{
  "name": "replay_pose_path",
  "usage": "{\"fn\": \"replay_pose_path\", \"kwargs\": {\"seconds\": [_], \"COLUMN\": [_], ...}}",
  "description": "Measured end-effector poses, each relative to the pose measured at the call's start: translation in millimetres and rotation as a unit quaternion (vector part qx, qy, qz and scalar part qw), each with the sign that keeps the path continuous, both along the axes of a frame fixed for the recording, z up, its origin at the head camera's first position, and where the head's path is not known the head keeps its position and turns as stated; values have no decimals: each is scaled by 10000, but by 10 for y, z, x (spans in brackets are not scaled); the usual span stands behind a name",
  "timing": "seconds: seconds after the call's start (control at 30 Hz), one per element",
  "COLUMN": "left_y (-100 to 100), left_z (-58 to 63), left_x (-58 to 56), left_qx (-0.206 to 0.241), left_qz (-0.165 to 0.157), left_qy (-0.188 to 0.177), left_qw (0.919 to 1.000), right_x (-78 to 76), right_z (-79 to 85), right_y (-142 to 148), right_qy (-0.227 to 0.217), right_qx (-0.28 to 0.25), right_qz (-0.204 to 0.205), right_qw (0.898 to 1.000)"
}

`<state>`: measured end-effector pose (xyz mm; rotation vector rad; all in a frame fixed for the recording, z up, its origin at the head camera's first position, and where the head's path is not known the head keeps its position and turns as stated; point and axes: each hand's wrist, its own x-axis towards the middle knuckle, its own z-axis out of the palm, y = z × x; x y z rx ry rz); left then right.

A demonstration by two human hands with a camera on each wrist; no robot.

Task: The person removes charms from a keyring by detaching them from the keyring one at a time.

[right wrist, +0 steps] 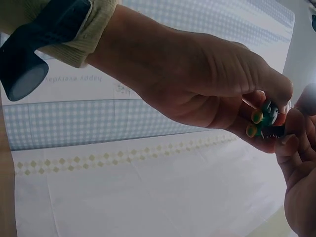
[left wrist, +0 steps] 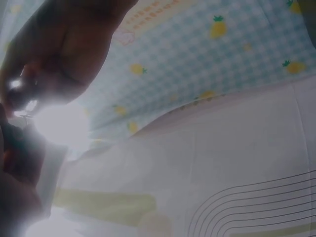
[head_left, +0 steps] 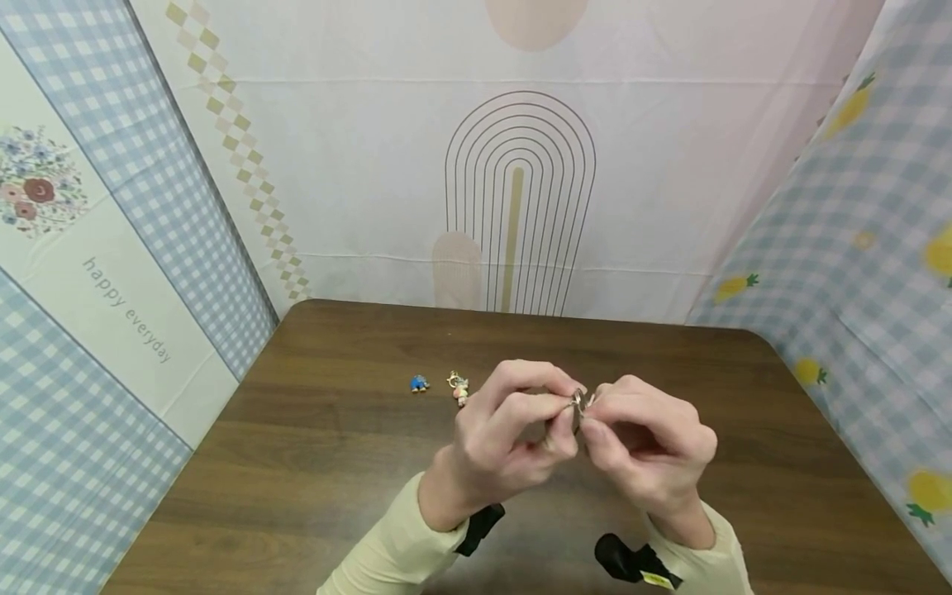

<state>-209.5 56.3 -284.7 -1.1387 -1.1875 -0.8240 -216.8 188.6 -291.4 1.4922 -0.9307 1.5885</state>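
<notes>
Both hands meet above the table's right half. My left hand (head_left: 506, 434) pinches a small silvery metal ring (head_left: 578, 400) between thumb and fingers. Fingertips of my right hand (head_left: 654, 438) pinch the ring's other side. In the right wrist view, a small green figure (right wrist: 268, 113) with orange-yellow feet sits among the left hand's fingers. A dark little piece (right wrist: 273, 131) lies between it and the right fingertips; its kind is unclear. Glare and shadow blur the hands in the left wrist view. The head view hides the green figure.
On the brown wooden table (head_left: 320, 463), left of the hands, lie a small blue figure (head_left: 420, 383) and a pale figure keychain (head_left: 459, 390) with a gold clasp. Printed cloths hang behind the table and at both sides. Black wrist cameras sit at both sleeves.
</notes>
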Motion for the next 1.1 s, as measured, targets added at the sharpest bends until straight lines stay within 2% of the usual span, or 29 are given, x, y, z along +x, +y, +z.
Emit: {"fn": "replay_pose_path", "kwargs": {"seconds": [0.13, 0.23, 0.43, 0.57, 0.8, 0.93, 1.1], "left_y": [-20, -36, -53, -70, -135, -158, -163], "left_z": [13, 6, -15, -33, -74, -80, -83], "left_x": [-1, 10, 24, 8, -60, -74, -83], "left_qx": [-65, -170, -310, -477, -1094, -1232, -1344], "left_qz": [-29, -108, -469, -229, 319, 474, 617], "left_qy": [-38, -323, -915, -960, -824, -780, -741], "left_qw": [10000, 9993, 9942, 9940, 9901, 9882, 9862], "right_x": [9, 10, -5, -59, -123, -109, -81], "right_z": [5, 4, 6, 14, -3, -26, -57], "right_y": [-6, -8, -2, 25, 104, 124, 148], "right_qy": [7, 24, 132, 135, -70, -300, -824], "right_qx": [26, 88, 234, 627, 1413, 1584, 1600], "right_qz": [63, 89, 132, 49, -5, -141, -377], "right_qw": [10000, 9999, 9996, 9979, 9899, 9868, 9830]}}
